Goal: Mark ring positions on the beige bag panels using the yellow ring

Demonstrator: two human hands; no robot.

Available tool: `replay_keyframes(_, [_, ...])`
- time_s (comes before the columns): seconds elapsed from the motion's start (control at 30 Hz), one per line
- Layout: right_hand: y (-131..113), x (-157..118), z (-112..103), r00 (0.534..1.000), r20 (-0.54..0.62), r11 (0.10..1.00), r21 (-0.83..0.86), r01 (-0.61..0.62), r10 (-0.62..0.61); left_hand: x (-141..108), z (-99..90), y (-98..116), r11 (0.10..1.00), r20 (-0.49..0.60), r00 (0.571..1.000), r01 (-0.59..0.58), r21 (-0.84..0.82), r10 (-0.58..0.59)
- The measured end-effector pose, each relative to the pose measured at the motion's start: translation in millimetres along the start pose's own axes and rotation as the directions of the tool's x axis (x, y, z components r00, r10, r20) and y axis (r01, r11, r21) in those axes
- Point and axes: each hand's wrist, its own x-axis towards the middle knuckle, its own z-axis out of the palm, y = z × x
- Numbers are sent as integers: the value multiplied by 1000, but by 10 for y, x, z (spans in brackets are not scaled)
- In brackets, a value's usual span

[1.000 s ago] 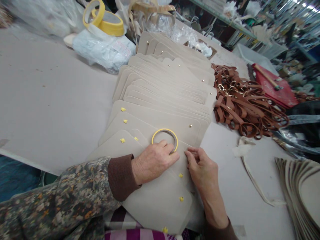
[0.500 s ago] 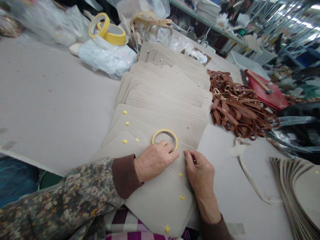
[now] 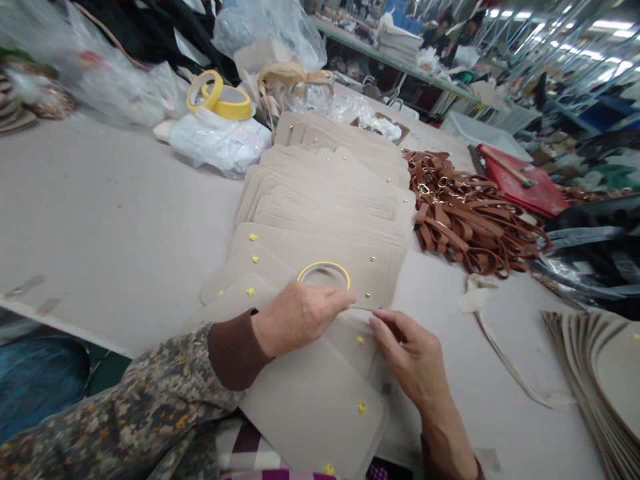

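My left hand (image 3: 303, 317) is closed around a narrow roll of yellow tape (image 3: 324, 265), which stands up above the fingers over the beige panels. My right hand (image 3: 413, 353) is just to the right, thumb and forefinger drawn together in a pinch by the lower right corner of a beige panel (image 3: 320, 243) with two metal studs. Whatever lies between those fingertips is too small to make out. Nearer to me, overlapping beige panels (image 3: 310, 393) carry small yellow tape pieces (image 3: 361, 408), the lowest reaching over my lap.
Behind my hands a fanned stack of beige panels (image 3: 325, 187) runs up the table. Brown straps with metal clasps (image 3: 465, 207) are heaped at right. Two yellow tape rolls (image 3: 233, 103) rest on a plastic-wrapped bundle (image 3: 220, 143). More panels (image 3: 595, 387) stand fanned at lower right.
Both studs on the upper panel's right side now show; one was covered before. My right hand has shifted slightly right and down, while my left keeps the tape roll. The camera view has moved slightly.
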Motion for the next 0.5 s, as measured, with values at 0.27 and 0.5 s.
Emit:
replay_keyframes(0.27, [-191,137,155,899,-94,903,-97,419,-427,11,73,81,1000,-88,996,-6,10,7])
replay_keyframes(0.5, [-219,186,211,816,-163,826,-227,516,-555,15,60,73,999,-35,999,2,-45,-3])
